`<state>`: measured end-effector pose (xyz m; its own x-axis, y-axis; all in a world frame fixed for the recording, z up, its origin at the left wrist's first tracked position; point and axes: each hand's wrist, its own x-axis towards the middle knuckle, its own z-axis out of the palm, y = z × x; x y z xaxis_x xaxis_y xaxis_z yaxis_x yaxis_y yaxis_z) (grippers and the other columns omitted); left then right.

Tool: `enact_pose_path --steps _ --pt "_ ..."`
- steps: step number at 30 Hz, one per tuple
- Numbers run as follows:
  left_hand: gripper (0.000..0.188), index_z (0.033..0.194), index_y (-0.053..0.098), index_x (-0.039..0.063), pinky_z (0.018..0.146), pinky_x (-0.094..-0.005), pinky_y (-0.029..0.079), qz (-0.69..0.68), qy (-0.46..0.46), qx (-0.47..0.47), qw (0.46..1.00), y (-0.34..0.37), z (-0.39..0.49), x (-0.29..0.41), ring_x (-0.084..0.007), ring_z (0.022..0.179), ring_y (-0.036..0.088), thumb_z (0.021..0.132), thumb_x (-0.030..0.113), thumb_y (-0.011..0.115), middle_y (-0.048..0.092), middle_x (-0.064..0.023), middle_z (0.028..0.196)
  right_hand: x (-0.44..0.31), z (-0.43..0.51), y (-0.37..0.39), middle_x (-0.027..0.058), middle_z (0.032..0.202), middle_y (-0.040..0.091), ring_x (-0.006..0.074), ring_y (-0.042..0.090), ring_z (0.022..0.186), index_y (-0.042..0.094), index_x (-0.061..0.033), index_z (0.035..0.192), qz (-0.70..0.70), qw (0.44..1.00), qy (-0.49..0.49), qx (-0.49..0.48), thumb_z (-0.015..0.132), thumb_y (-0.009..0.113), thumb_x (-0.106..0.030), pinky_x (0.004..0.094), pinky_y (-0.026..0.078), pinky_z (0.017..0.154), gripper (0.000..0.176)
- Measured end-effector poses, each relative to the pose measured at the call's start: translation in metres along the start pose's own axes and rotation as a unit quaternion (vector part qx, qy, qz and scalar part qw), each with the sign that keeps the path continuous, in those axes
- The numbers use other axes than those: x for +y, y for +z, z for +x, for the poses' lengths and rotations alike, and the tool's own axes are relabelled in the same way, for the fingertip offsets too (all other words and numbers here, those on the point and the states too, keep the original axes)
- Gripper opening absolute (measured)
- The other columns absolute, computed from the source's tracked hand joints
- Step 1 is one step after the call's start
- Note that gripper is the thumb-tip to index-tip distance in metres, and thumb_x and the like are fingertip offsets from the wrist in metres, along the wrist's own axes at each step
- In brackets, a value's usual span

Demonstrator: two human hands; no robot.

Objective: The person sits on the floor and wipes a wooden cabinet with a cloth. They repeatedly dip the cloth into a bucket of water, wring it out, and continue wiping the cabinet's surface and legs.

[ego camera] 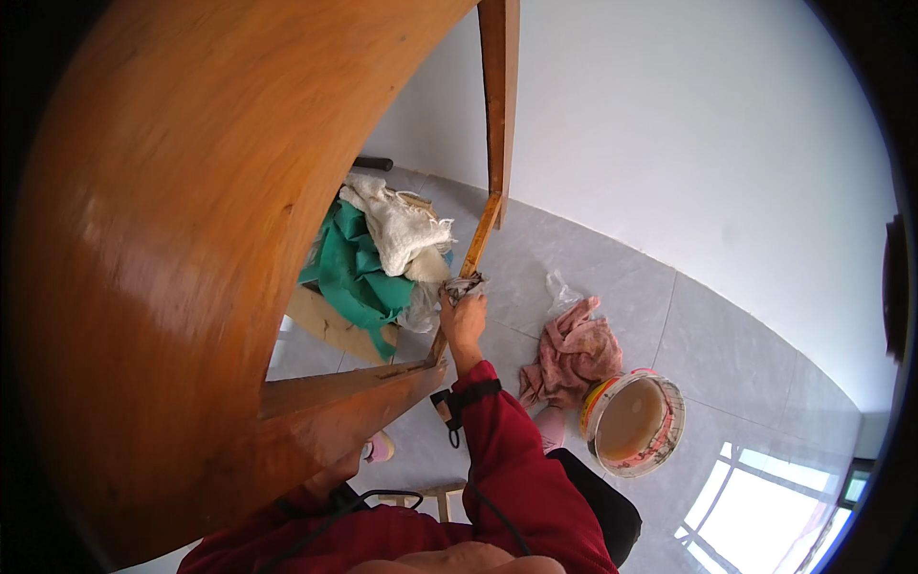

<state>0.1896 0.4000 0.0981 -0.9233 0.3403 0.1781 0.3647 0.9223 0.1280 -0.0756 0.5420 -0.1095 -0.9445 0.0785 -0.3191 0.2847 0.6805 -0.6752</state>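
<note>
My right hand point(465, 323) grips a crumpled grey rag point(465, 287) around a narrow wooden crossbar point(481, 233). The bar joins two legs of a varnished wooden piece of furniture, whose broad glossy panel point(165, 215) fills the left of the view. The near leg point(344, 409) comes out towards the bar, close to my right wrist. The far leg point(496, 100) stands by the wall. Only a part of my left hand point(336, 475) shows below the near leg; its fingers are hidden behind the wood.
Beyond the bar lie a green cloth point(366, 280) and a white towel point(398, 222), heaped together. A pink towel point(577, 351) and a bucket of cloudy brown water point(632, 423) are on the grey tile floor point(631, 287) to my right. A wooden stool point(441, 495) shows below me.
</note>
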Motion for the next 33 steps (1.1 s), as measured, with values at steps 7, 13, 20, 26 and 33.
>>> enact_pose_path --steps 7,13,20,26,33 --pt "0.022 0.116 0.064 0.003 0.086 -0.0305 0.049 -0.006 0.000 -0.004 1.000 0.000 -0.002 0.000 -0.0182 0.098 0.062 0.095 0.001 0.058 0.066 -0.0066 0.110 -0.033 0.105 -0.029 0.0252 0.125 0.055 0.0432 0.059 0.108 0.024 0.0082 0.148 -0.006 0.980 -0.102 0.169 0.077 0.079 -0.032 0.0476 0.052 0.088 0.099" --pt "0.021 0.115 0.065 0.002 0.084 -0.0300 0.049 -0.018 -0.001 0.009 1.000 -0.003 0.007 0.001 -0.0181 0.096 0.062 0.095 0.000 0.058 0.066 -0.0065 0.108 -0.029 0.081 -0.012 0.0239 0.109 0.063 0.0405 0.064 0.098 0.033 0.0074 0.145 -0.024 0.988 -0.053 0.145 0.078 0.077 -0.034 0.0475 0.053 0.084 0.090" --pt "0.018 0.109 0.066 0.000 0.080 -0.0282 0.049 -0.328 -0.105 0.088 0.935 -0.008 0.030 0.001 -0.0174 0.090 0.063 0.093 -0.003 0.058 0.067 -0.0061 0.101 0.006 -0.044 0.019 0.0263 0.108 0.064 0.0441 0.064 0.099 0.030 0.0060 0.142 0.026 0.993 -0.033 0.110 0.081 0.072 -0.027 0.0510 0.053 0.085 0.081" --pt "0.012 0.098 0.069 0.002 0.076 -0.0341 0.051 -0.408 -0.165 0.174 0.881 -0.012 0.045 0.014 -0.0250 0.085 0.067 0.087 -0.001 0.066 0.070 -0.0101 0.093 0.041 -0.053 0.014 0.0356 0.115 0.059 0.0506 0.060 0.103 0.038 0.0063 0.131 0.243 0.950 -0.012 -0.198 0.083 0.071 -0.030 0.0508 0.050 0.089 0.068" --pt "0.017 0.103 0.067 0.000 0.078 -0.0311 0.051 -0.384 -0.146 0.135 0.902 -0.006 0.039 0.008 -0.0211 0.088 0.065 0.087 -0.006 0.064 0.069 -0.0096 0.098 0.032 0.007 0.017 0.0361 0.111 0.060 0.0514 0.062 0.097 0.057 0.0092 0.110 0.102 0.987 -0.120 -0.040 0.086 0.068 -0.040 0.0515 0.051 0.083 0.056"
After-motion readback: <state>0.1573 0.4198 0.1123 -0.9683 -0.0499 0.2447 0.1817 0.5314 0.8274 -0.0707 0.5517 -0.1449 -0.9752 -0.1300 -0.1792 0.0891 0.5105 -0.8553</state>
